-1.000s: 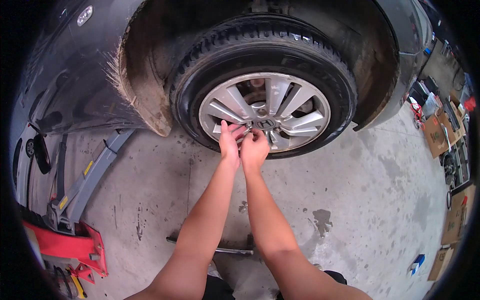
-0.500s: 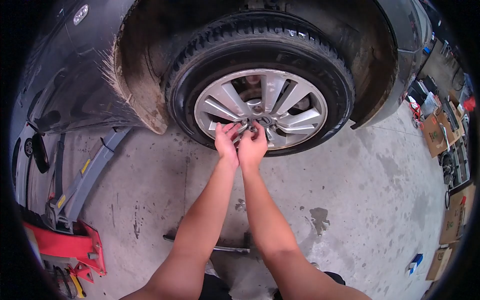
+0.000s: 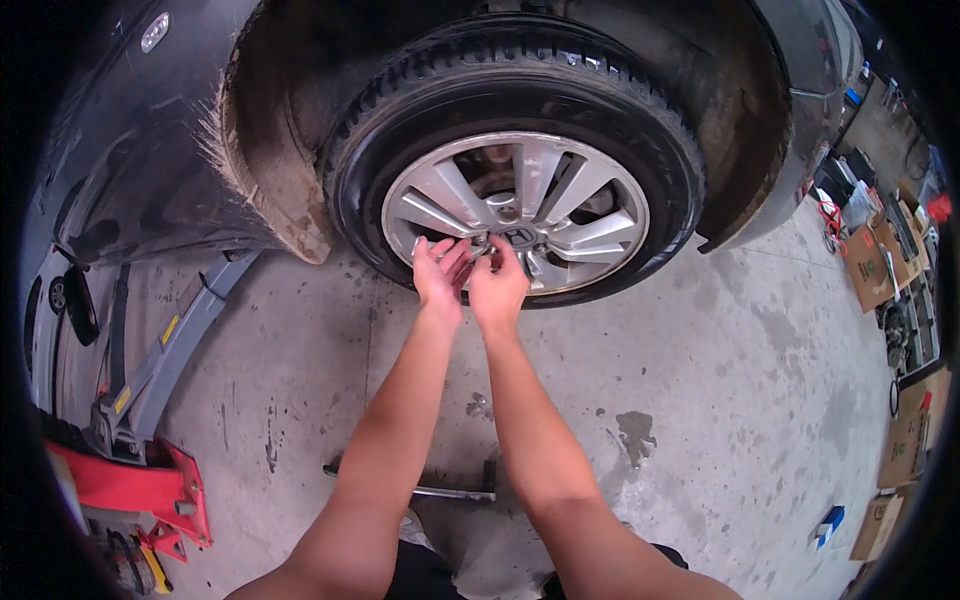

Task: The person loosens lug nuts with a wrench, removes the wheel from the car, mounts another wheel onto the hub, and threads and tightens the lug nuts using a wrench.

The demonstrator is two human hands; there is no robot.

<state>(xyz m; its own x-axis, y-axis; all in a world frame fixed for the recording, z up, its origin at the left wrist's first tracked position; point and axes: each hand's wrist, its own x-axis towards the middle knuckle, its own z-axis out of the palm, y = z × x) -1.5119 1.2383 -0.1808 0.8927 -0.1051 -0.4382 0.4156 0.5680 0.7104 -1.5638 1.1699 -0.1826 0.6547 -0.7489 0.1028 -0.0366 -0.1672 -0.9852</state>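
Observation:
The silver alloy wheel point(image 3: 535, 165) with its black tyre point(image 3: 440, 125) sits in the car's wheel arch, in front of me. Just below and left of the hub cap point(image 3: 517, 237), my right hand point(image 3: 499, 290) pinches thumb and fingertips on what looks like a small lug nut, mostly hidden by the fingers. My left hand point(image 3: 438, 275) is close beside it, at the lower left of the rim. Its palm is turned up, with the fingers apart and slightly curled. Nothing can be made out clearly in its palm.
A metal wrench-like bar point(image 3: 455, 493) lies on the concrete floor point(image 3: 720, 400) beneath my arms. At left are a grey lift arm point(image 3: 190, 335) and a red metal base point(image 3: 130, 485). Cardboard boxes point(image 3: 872, 265) line the right side, near a small blue box point(image 3: 830, 525).
Both hands have shifted slightly left in view, and the left hand has drawn a little apart from the right, its fingers more spread. The wheel also sits slightly further left in view.

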